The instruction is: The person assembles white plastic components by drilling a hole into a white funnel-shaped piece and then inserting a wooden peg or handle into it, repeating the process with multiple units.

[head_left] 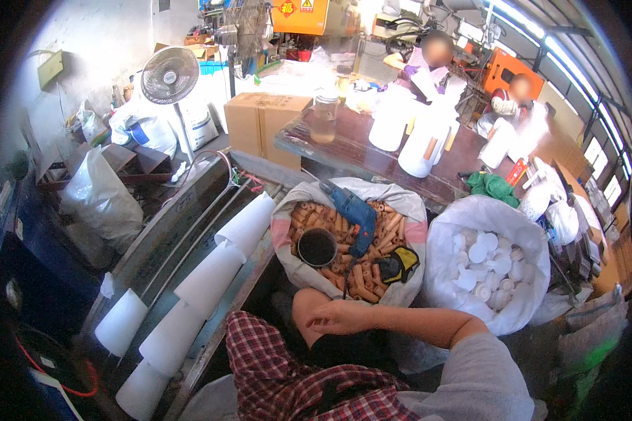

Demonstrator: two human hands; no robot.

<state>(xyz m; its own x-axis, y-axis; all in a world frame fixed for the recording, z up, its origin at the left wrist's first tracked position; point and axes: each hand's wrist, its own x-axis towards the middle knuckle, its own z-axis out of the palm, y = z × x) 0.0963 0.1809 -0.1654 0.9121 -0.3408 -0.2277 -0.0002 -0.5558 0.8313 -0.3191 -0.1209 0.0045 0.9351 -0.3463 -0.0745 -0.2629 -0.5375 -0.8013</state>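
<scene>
My right arm crosses in front of me from the right. My right hand lies with relaxed fingers on a patch of bare skin, which looks like a knee, and nothing shows in it. My left hand is not in view. Just beyond is a white sack of brown wooden handles. Lying on the handles are a blue power drill, a dark round cup and a yellow-and-black object. Red plaid cloth covers my lap.
White tapered plastic cups line a metal trough at left. A white bag of round white plastic pieces stands at right. Behind are a dark table with a jar, a cardboard box and a fan. Two people work beyond.
</scene>
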